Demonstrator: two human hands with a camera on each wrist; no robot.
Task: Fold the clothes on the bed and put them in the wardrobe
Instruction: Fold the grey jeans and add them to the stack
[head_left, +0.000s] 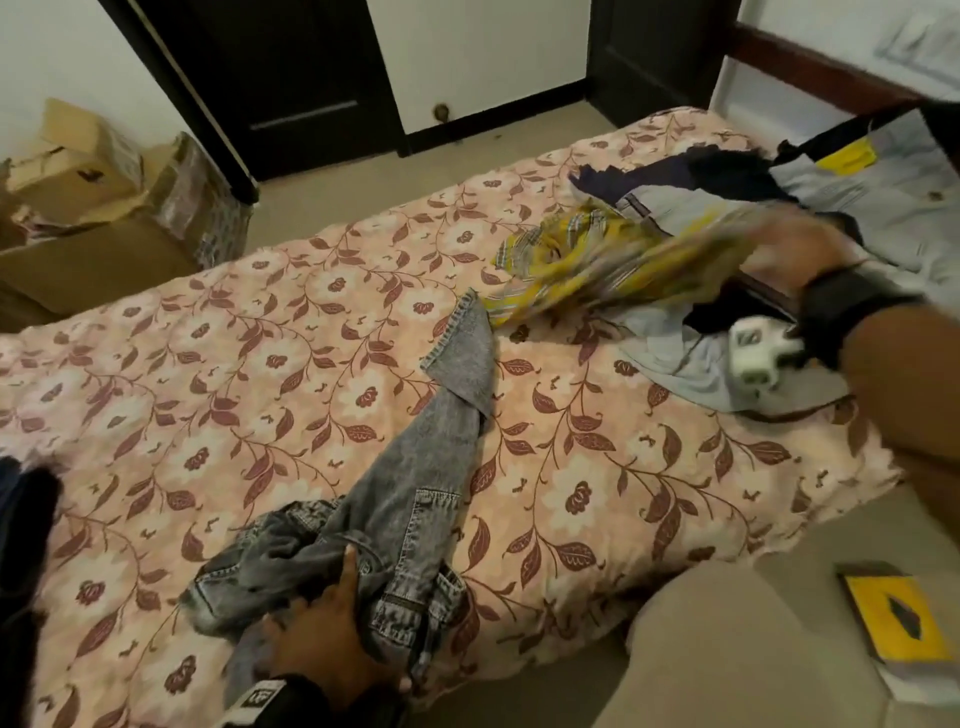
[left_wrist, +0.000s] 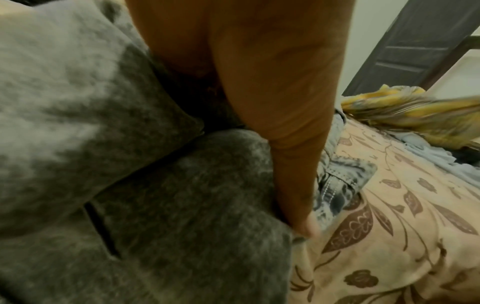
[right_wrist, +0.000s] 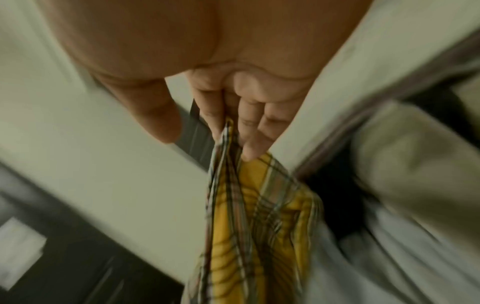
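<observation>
Left hand (head_left: 322, 639) gripping grey denim jeans (head_left: 415, 478) at the bed's (head_left: 208, 364) six o'clock edge, right hand (head_left: 795, 249) pinching a yellow plaid shirt (head_left: 587, 260) lifted at two o'clock, over the clothes pile (head_left: 857, 187)

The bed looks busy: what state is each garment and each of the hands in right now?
Grey jeans: unfolded, sprawled on the bed, waist end bunched.
Left hand: grips the jeans' waist.
Yellow plaid shirt: lifted, blurred, mid-motion.
Right hand: pinches the shirt.
Clothes pile: unfolded heap.
Bed: covered by floral sheet.
</observation>
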